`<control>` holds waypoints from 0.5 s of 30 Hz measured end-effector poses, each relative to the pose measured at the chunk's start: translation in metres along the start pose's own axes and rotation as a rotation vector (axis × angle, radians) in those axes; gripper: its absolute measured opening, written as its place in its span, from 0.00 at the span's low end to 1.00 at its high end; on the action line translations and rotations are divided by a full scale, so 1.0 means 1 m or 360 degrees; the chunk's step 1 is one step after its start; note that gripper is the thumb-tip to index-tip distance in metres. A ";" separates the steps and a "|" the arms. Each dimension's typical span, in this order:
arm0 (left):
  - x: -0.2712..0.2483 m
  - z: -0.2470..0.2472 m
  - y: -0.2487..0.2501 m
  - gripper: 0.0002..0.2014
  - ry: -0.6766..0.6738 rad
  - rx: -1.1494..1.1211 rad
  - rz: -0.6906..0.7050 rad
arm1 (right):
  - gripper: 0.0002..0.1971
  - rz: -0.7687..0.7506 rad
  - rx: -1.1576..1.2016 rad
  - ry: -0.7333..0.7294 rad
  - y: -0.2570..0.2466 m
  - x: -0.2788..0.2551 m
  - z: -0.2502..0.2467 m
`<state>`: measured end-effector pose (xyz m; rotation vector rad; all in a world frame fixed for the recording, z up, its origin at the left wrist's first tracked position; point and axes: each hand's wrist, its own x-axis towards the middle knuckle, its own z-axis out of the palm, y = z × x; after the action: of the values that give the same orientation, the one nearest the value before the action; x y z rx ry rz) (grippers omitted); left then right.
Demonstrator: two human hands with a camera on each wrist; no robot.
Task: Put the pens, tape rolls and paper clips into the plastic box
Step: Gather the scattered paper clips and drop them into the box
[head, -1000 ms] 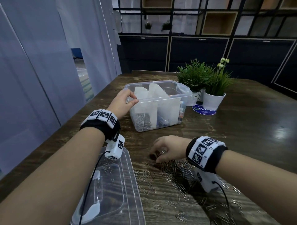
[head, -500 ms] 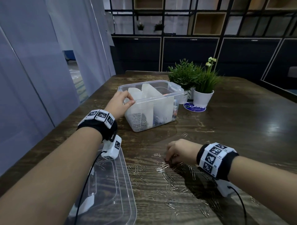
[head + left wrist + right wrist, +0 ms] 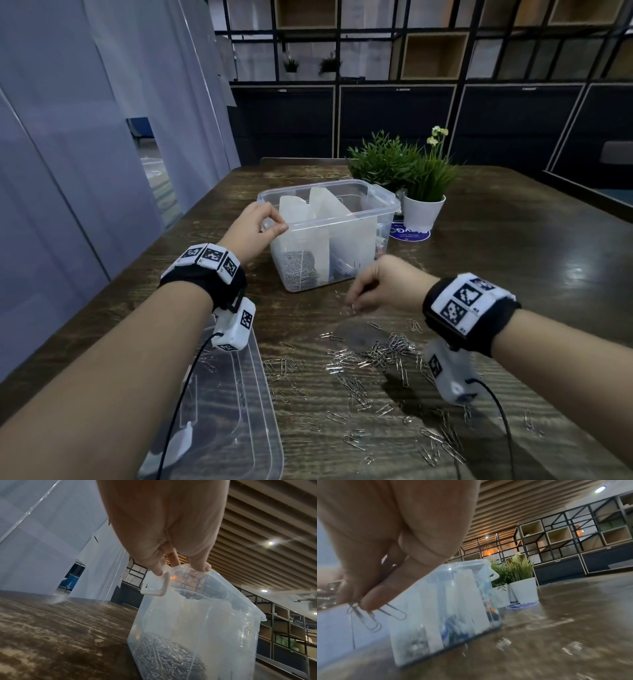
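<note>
At centre frame, the right hand (image 3: pixel 383 286) is pinching paper clips (image 3: pixel 373 616); the left hand (image 3: pixel 251 229) is gripping the plastic box (image 3: pixel 342 246) rim. Best releasing them low over the left compartment.

lid (image 3: pixel 219 411): cut off by frame btm | pens (image 3: pixel 453 632): blurred behind box wall

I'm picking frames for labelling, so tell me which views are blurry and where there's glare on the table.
Head view: mostly sharp; ceiling-light glare on the dark wooden table at right; right hand slightly smeared. Left wrist view: clear plastic box sharp, the table softer. Right wrist view: motion blur streaks the table and box, though the silver paper clips pinched in the fingers read clearly.
</note>
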<state>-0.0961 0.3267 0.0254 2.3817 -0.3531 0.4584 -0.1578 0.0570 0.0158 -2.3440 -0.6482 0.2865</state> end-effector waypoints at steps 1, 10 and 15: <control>0.000 0.000 0.000 0.04 0.0005 -0.0005 0.0008 | 0.05 -0.0041 0.0001 0.0054 -0.009 0.006 -0.008; 0.005 0.007 -0.014 0.05 0.0073 -0.0110 0.0023 | 0.05 -0.0204 0.0470 0.0582 -0.078 0.108 -0.052; 0.005 0.006 -0.015 0.05 0.0085 -0.0108 0.0046 | 0.03 0.0038 0.0106 0.0437 -0.070 0.153 -0.032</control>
<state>-0.0850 0.3329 0.0142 2.2970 -0.3734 0.5148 -0.0422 0.1647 0.0820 -2.2732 -0.4697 -0.0050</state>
